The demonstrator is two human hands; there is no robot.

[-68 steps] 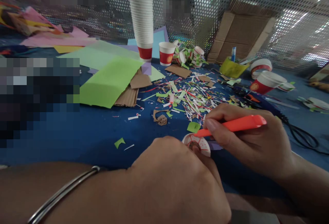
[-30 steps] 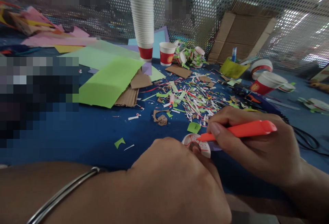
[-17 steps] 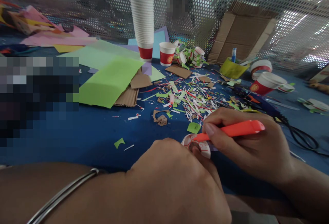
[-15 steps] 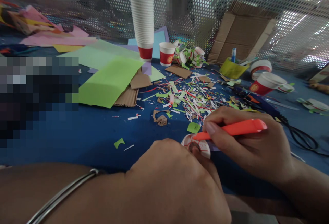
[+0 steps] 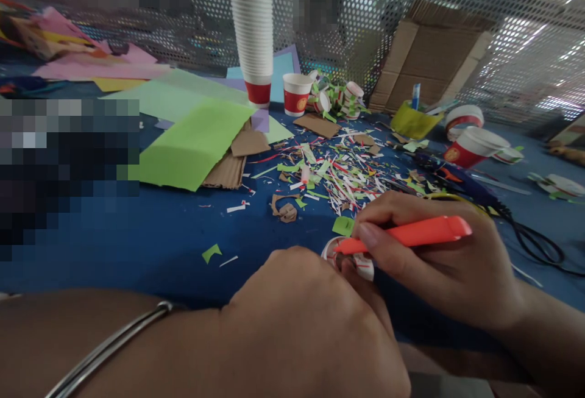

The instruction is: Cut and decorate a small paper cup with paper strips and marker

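Observation:
My left hand [image 5: 315, 319], a metal bangle on its wrist, is closed around a small round white paper cup base [image 5: 366, 270]. A thumb or fingertip lies over its brown centre, and most of those fingers are hidden behind the hand. Red lines run across the white face. In a writing grip, my right hand [image 5: 457, 270] holds an orange-red marker [image 5: 420, 231], its tip down at the left part of the cup base. A green paper scrap [image 5: 342, 225] lies just beyond the cup base.
Paper shreds [image 5: 347, 178] litter the blue table [image 5: 183, 221]. Green sheets [image 5: 196, 145] lie left. Behind stand a tall stack of paper cups [image 5: 251, 26], a single cup [image 5: 297, 94] and a cardboard piece [image 5: 429, 56]. A yellow container [image 5: 414, 120] and black cord [image 5: 534, 242] are right.
The marker and my right hand have shifted slightly left, bringing the tip further across the cup base. My left hand stays almost where it was.

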